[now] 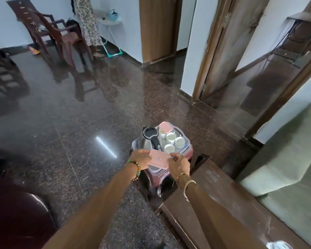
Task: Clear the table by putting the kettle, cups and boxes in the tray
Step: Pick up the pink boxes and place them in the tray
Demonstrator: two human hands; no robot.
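Pink-lidded box point(158, 159): left hand point(141, 158) and right hand point(180, 163) grip its ends at the near edge of the tray point(185, 139). Risk: kettle point(149, 139) and cups point(171, 136) crowd the space; the box could slide off.

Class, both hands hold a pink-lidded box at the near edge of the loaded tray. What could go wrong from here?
1. The tray looks full with the kettle, cups and far box; the pink-lidded box held by the left hand and right hand may sit tilted on the rim and slip off.
2. Pushing it in could knock a cup over or nudge the kettle.
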